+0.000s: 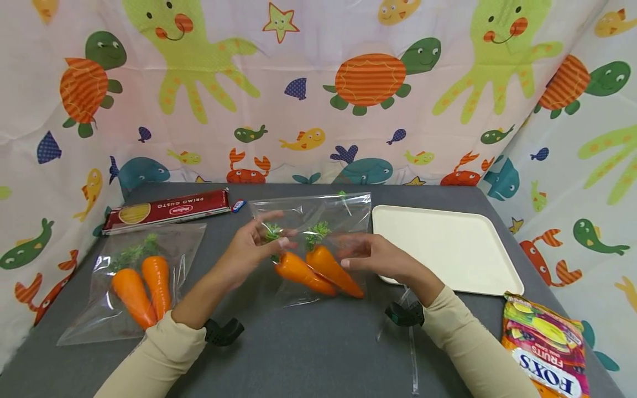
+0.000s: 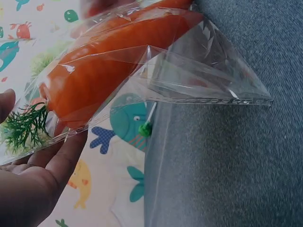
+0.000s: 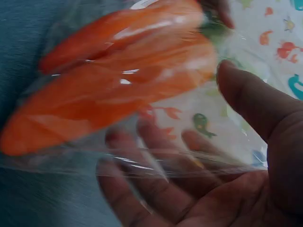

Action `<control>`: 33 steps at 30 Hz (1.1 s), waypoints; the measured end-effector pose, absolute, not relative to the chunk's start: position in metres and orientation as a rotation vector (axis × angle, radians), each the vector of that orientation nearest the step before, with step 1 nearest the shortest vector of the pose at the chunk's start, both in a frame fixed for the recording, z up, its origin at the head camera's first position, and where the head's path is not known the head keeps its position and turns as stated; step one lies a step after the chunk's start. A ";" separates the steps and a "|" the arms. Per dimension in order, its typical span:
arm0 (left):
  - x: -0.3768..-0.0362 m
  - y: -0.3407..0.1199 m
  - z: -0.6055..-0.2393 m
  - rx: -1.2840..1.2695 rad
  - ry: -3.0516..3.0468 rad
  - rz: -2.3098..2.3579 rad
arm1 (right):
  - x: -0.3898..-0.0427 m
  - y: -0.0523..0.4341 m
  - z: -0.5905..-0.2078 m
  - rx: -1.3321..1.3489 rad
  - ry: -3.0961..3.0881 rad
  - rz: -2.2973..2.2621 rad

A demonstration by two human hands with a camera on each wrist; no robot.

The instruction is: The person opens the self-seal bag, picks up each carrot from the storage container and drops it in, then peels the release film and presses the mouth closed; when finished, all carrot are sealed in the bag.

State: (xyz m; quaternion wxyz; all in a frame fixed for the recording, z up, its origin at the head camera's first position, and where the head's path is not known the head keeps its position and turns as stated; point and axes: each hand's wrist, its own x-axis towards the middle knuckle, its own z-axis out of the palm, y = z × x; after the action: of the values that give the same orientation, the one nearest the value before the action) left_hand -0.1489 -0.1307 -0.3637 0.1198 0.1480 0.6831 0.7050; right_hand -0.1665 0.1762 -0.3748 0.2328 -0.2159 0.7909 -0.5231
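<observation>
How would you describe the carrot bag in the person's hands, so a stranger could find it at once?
On the grey table, look left of the cream tray. There a clear bag with two carrots is lifted between the left hand and right hand. The other carrot bag lies flat and untouched at the left.
</observation>
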 end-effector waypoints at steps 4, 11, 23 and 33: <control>-0.150 -0.135 -0.364 0.363 2.045 2.024 | -0.164 0.168 -0.390 -0.594 2.135 -1.412; -0.158 -0.154 -0.366 0.161 2.206 1.839 | -0.159 0.145 -0.399 -0.585 2.175 -1.442; -0.169 -0.177 -0.378 -0.080 2.261 1.641 | -0.156 0.121 -0.419 -0.408 1.832 -1.569; -0.177 -0.183 -0.399 -0.109 2.271 1.504 | -0.148 0.115 -0.422 -0.307 1.754 -1.599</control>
State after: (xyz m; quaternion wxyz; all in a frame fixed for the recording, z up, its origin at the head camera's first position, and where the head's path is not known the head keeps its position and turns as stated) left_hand -0.1766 -0.1834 -0.3985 0.2062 -0.0392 0.8152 0.5398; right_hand -0.1476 0.1146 -0.4225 0.3654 -0.1195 0.6821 -0.6220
